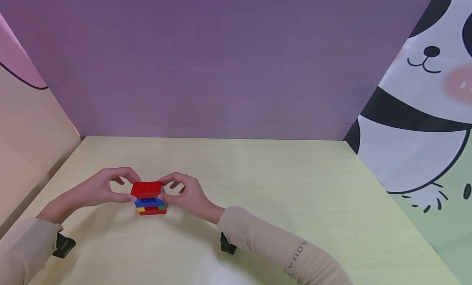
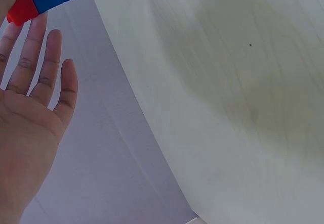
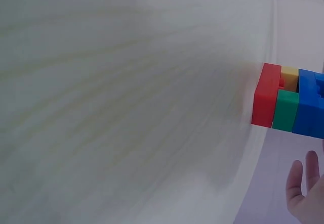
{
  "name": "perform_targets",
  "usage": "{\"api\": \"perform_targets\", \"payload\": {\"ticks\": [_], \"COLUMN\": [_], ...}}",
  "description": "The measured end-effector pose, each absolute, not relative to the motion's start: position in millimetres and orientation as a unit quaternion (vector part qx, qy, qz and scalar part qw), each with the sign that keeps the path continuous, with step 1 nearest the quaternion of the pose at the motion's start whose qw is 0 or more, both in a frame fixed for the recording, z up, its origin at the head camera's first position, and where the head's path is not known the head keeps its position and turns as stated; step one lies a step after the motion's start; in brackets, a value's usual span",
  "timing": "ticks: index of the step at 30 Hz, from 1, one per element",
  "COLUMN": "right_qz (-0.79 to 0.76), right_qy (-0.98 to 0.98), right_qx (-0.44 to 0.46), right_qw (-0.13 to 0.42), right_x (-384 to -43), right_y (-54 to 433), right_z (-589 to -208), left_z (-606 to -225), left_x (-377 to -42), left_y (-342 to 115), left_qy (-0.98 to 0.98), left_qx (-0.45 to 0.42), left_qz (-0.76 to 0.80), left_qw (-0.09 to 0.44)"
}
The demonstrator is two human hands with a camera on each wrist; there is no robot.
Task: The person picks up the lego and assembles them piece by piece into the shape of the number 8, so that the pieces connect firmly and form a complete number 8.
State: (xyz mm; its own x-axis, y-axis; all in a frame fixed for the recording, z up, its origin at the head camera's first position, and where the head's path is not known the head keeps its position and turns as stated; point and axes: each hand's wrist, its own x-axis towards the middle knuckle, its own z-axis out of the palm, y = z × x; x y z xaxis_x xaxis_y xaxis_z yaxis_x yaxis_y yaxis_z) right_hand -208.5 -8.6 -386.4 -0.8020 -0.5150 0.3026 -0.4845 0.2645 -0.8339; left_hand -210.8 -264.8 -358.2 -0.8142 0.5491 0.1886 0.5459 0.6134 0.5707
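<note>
A stack of toy building bricks (image 1: 148, 203) stands at the left of the table. Its top is a red studded brick (image 1: 146, 189), above blue bricks (image 3: 306, 107). Lower down, a green brick (image 3: 286, 111) and a yellow brick (image 3: 290, 77) lie on a red base brick (image 3: 266, 95). My left hand (image 1: 99, 188) pinches the top red brick at its left end, thumb in front and fingers behind. On the opposite end my right hand (image 1: 189, 197) grips the upper stack between thumb and index finger. In the left wrist view the remaining left fingers (image 2: 24, 77) extend loosely.
Pale wood-grain table (image 1: 258, 203) lies under both arms. A purple wall (image 1: 221, 63) rises along its back edge, a pale panel (image 1: 33, 137) borders the left, and a panda-printed panel (image 1: 416, 153) borders the right. Black wrist devices (image 1: 64, 245) hang beneath the sleeves.
</note>
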Motion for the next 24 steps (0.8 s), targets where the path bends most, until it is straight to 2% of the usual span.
{"api": "perform_targets", "payload": {"ticks": [24], "right_qz": [-0.520], "right_qy": [0.795], "right_qx": [-0.311], "right_qw": [0.013], "right_x": [-219], "right_y": [-11], "right_z": [-384], "left_z": [-353], "left_x": [-212], "left_y": [-262], "left_qy": [0.906], "left_qx": [0.293], "left_qz": [0.305], "left_qw": [-0.009]}}
